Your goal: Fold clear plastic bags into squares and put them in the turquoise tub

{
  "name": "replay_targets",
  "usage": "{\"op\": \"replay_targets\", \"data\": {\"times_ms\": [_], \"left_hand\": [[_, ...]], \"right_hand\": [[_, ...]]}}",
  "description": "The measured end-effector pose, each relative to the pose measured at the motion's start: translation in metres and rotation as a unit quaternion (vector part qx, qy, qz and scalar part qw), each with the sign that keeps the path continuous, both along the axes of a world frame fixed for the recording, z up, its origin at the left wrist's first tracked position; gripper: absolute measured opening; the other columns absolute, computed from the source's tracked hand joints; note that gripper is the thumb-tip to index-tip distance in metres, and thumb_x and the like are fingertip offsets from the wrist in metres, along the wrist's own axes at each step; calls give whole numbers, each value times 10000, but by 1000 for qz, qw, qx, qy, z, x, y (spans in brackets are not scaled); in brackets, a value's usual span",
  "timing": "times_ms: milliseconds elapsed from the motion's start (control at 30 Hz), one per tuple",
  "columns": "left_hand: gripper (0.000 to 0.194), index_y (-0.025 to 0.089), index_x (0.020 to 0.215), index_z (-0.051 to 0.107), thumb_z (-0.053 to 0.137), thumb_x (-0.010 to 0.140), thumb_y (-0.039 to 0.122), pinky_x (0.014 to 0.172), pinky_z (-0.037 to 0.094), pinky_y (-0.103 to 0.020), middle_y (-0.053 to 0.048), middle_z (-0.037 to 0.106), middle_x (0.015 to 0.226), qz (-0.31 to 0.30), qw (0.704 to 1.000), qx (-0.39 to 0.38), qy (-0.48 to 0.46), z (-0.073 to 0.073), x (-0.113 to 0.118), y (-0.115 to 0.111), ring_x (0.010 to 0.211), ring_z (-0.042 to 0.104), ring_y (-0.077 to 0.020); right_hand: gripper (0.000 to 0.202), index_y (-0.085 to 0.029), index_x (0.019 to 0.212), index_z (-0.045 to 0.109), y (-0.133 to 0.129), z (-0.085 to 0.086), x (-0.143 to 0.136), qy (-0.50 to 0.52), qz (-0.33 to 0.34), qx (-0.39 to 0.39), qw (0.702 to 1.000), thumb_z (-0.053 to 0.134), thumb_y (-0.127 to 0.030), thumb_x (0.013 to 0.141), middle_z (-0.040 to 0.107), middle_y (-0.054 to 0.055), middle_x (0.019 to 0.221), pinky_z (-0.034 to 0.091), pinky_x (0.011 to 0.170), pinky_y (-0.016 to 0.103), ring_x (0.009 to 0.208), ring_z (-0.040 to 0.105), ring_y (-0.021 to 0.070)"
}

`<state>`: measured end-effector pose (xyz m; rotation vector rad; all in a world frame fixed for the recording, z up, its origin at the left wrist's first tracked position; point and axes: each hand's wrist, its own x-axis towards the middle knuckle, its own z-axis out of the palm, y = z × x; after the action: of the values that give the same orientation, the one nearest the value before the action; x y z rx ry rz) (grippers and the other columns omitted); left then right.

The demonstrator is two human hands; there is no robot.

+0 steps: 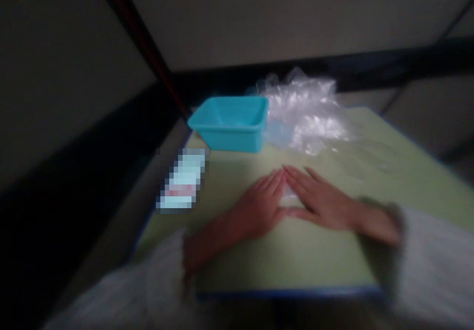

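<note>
My left hand (pixel 261 204) and my right hand (pixel 322 199) lie palm down on the yellow-green table, their fingertips and thumbs meeting. Both have outstretched fingers and grip nothing. In the gap between them shows a small whitish, partly see-through piece (pixel 291 191), apparently thin plastic. The hands cover the rest of it, and blur hides what it is. Beyond the hands, a heap of crinkled clear plastic bags (pixel 307 110) spreads over the far right part of the table.
A turquoise plastic basin (pixel 233 140) stands at the back left, beside the plastic heap. Along the left edge lies a pixelated, phone-shaped bright thing (pixel 184 179). The table (pixel 289 261) has a blue edge. A pale wall with a dark band rises behind it.
</note>
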<state>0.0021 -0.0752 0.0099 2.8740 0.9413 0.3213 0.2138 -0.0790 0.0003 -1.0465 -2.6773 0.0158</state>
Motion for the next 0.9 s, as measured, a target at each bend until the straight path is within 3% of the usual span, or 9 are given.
{"op": "replay_targets", "data": {"times_ms": [200,467,633,767,900], "left_hand": [[606,30,1402,253,329,952,428,1141,180,-467,-241,246,1483,-13,1000,-3,11,3,1,-1,1409,156,-289],[559,195,1420,299,465,909,346,1119,196,-506,-183,206,1514,-19,1000,-19,4,6,-2,-2,1406,152,-322],[614,89,1424,249,429,916,384,1135,187,-457,-205,208,1508,-7,999,-32,3,5,-4,-1,1416,131,-283],[625,37,1398,283,442,908,391,1144,169,-441,-224,210,1501,-4,999,-31,21,4,-4,-1,1417,117,-286],[628,47,1393,302,484,888,373,1145,172,-436,-215,200,1506,1,999,-37,22,5,-3,-1,1417,118,-284]], "right_hand": [[802,-142,1487,93,-4,1,3,10,-18,9,1000,343,-621,894,296,197,1480,227,1094,537,1376,255,282],[769,-109,1483,115,-4,2,18,-19,-29,15,999,297,-597,917,296,217,1469,280,1066,556,1368,263,300],[773,-117,1481,134,-4,5,18,-10,-28,6,1000,351,-587,907,309,205,1470,283,1069,554,1359,290,300],[662,-92,1420,317,-2,17,17,0,0,7,1000,423,-508,917,382,198,1440,371,1036,501,1324,367,286],[275,-131,1072,651,1,29,17,34,65,84,994,490,-302,929,632,131,1188,472,942,423,1116,566,249]]}}
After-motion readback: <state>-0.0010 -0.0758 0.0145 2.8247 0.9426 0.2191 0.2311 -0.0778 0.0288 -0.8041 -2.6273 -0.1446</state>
